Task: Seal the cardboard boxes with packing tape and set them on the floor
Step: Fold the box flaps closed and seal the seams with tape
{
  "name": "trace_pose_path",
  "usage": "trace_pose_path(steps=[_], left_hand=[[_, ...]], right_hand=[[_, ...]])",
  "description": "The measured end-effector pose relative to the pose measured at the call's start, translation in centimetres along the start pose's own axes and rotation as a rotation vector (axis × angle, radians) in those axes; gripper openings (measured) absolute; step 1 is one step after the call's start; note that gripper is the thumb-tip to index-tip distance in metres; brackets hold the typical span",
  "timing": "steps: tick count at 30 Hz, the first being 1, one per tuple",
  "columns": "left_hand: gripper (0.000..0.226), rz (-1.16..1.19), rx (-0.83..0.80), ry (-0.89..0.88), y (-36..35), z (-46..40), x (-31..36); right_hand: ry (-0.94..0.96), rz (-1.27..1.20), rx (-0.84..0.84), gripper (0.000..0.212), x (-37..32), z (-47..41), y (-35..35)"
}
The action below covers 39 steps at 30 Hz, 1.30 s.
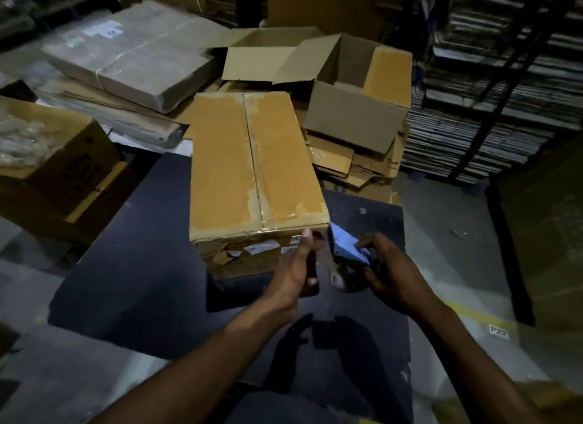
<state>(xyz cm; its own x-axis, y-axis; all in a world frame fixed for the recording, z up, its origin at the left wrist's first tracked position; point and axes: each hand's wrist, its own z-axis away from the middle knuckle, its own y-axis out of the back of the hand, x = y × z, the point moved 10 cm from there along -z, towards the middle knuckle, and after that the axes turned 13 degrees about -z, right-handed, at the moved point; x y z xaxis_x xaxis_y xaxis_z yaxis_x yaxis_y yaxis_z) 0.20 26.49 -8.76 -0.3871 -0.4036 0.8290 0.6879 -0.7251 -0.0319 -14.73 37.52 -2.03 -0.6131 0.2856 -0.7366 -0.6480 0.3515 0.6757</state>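
- On the dark table (126, 281) stood the closed cardboard box (252, 171).
- Left hand (299, 266) touched its near right corner, fingers fairly straight.
- Right hand (388, 266) gripped the blue tape dispenser (345, 245) beside the box.

Both forearms are bare from the bottom edge up to the wrists: no sleeves, cuffs or gloves show. The left hand (299, 266) and the right hand (389, 267) are bare too, with no ring, watch or band to be made out in the dim light. Pale nails show on the left hand's fingertips (305, 233). At the bottom edge, between the two arms, a patch of dark blue-grey cloth (268, 408) shows, part of the person's clothing; its kind cannot be told.
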Motion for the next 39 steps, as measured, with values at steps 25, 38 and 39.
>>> trace_pose_path(steps=[25, 38, 39], left_hand=[[0.007, 0.207, 0.562, -0.038, 30.7, 2.5, -0.3], [0.02, 0.227, 0.602, -0.015, 31.0, -0.6, -3.8], [0.02, 0.221, 0.618, -0.01, 31.0, -0.8, -4.1]], right_hand=[[0.542, 0.436, -0.544, 0.03, -19.4, -12.4, -11.5], [0.393, 0.68, -0.706, 0.05, -18.5, -14.9, -13.9], [0.389, 0.682, -0.689, 0.05, -18.6, -15.1, -14.0]])
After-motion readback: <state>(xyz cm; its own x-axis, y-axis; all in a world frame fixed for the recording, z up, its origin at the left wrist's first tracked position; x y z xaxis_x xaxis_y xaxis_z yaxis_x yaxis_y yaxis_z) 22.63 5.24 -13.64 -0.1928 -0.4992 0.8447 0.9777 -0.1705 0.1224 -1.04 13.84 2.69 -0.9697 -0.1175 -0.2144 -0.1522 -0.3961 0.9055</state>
